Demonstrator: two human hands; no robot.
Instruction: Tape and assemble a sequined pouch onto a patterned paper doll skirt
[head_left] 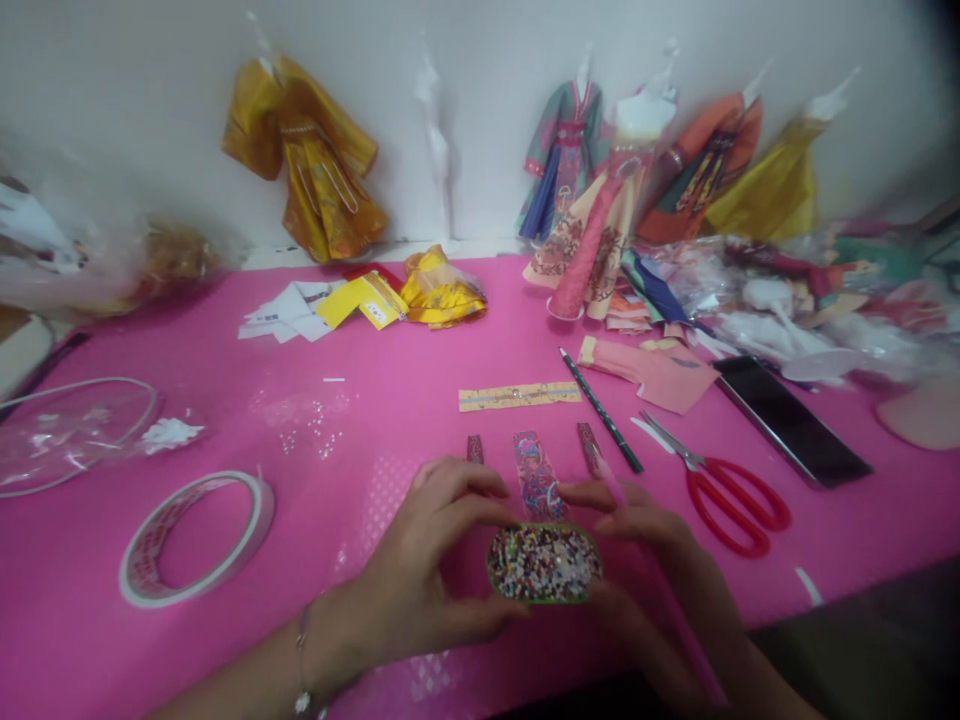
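The left hand (412, 570) grasps the nine-o'clock end of an oval, green-rimmed container of tiny multicoloured beads (545, 563), while the right hand (679, 550) holds a slim pink stick (682, 625) and, though blurred, seems to steady the three-o'clock end. From the container, a red-and-blue patterned fabric strip (536, 470) lies at twelve o'clock, red-handled metal scissors (696, 462) towards two.

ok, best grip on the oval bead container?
Likely a pinch across the short width of the oval bead container, coming from the left: thumb on the near rim, fingers on the far one, as the left hand has it. The rounded end suits that span; the open top, full of beads, argues for keeping it level.
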